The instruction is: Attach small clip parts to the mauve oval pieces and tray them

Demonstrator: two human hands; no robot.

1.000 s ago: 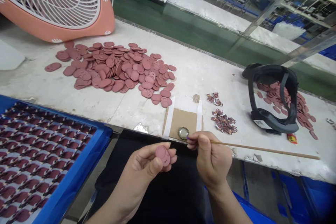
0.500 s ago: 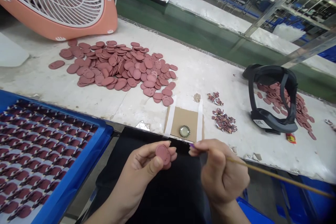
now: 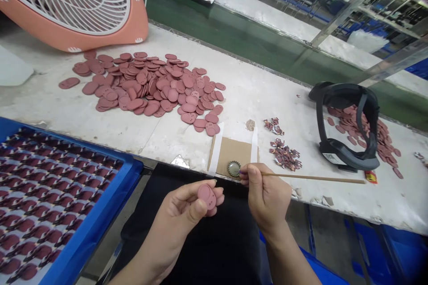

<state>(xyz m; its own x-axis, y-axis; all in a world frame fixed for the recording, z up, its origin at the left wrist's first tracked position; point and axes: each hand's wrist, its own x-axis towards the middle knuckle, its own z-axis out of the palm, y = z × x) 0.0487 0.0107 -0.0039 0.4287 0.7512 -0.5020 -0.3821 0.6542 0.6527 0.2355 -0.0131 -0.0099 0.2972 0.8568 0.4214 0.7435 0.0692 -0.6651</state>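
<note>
Pinching a pink oval point(image 3: 206, 197) in left hand point(image 3: 179, 211), fingers of right hand point(image 3: 267, 198) closed on wooden stick point(image 3: 310, 177)

The left hand point(image 3: 180, 209) grips a pink disc point(image 3: 206, 197) between thumb and fingers — the right hand point(image 3: 267, 196) pinches a wooden stick point(image 3: 310, 177), just beside a bottle cap point(image 3: 234, 168) lying on a cardboard square point(image 3: 234, 153). Beyond the cardboard square sits a heap of discs point(image 3: 147, 89) — to its left, a blue tray point(image 3: 100, 205).

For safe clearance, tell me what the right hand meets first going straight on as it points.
The metal bottle cap on the cardboard square comes first: the fingertips of the right hand sit right beside it, perhaps already touching; depth is unclear.
</note>
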